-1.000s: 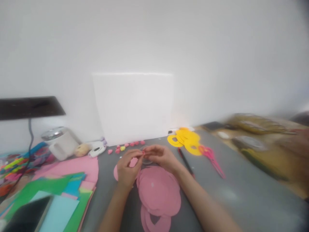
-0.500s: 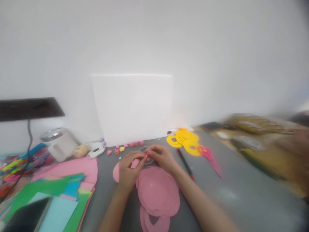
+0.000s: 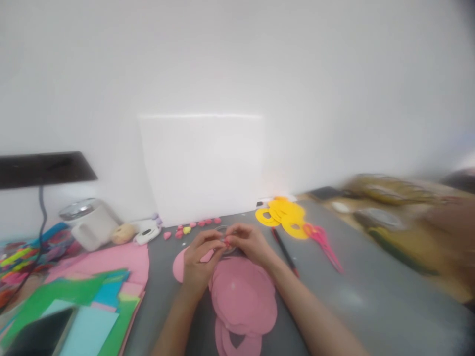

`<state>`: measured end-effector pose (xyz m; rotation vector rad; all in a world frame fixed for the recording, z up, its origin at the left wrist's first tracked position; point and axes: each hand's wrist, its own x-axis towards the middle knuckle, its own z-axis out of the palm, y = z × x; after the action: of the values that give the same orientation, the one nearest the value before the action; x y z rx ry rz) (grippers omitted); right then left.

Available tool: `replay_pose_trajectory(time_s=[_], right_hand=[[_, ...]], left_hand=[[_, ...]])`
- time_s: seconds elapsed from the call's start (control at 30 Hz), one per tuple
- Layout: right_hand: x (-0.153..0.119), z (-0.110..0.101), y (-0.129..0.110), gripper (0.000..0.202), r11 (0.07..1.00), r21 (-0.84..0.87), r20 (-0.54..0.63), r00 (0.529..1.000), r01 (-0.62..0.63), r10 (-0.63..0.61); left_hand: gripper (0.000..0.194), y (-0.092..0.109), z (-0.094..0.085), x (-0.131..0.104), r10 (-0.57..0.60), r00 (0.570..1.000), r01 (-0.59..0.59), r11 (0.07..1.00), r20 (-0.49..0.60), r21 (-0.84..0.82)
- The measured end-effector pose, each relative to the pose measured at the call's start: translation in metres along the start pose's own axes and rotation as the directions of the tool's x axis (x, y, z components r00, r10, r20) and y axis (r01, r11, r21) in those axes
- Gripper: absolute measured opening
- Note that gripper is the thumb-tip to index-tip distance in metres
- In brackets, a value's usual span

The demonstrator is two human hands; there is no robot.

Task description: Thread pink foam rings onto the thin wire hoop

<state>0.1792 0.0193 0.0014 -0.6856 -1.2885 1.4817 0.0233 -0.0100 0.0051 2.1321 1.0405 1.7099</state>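
My left hand (image 3: 202, 257) and my right hand (image 3: 248, 242) meet over the middle of the grey table. Between their pinched fingertips is a small pinkish-red piece (image 3: 227, 242), mostly covered by the fingers; it resembles the small heart-shaped pieces (image 3: 201, 223) lined up behind. A roll of tape (image 3: 222, 229) lies flat beneath the hands, partly hidden. Just in front of them is a stack of round pink paper cutouts (image 3: 243, 294), with pink rings (image 3: 241, 343) at its near end. Another pink cutout (image 3: 178, 266) shows beside my left hand.
Right of my hands lie a dark pen (image 3: 285, 252), pink scissors (image 3: 324, 246) and yellow paper rings (image 3: 284, 215). Coloured paper sheets (image 3: 92, 326), a phone (image 3: 40, 333) and a white mug-like container (image 3: 89, 225) occupy the left. A white board (image 3: 204, 168) leans on the wall.
My fingertips have shifted slightly on the small piece, and more of its red colour shows. The hands stay in nearly the same spot; the view has moved a little.
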Motion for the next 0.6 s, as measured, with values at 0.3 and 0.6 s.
replay_pose_trajectory(time_s=[0.3,0.6], right_hand=[[-0.0025,0.0004,-0.0066,0.026,0.996,-0.037,0.15,0.985,-0.078,0.083],[-0.0024,0.0017,-0.0034,0.03,0.987,0.015,0.097,0.982,-0.161,0.159]], left_hand=[[0.007,0.0022,0.0004,0.0017,-0.081,0.997,0.081,0.996,-0.011,-0.035],[0.007,-0.0024,0.0027,-0.0011,-0.139,0.99,0.139,0.99,0.009,-0.018]])
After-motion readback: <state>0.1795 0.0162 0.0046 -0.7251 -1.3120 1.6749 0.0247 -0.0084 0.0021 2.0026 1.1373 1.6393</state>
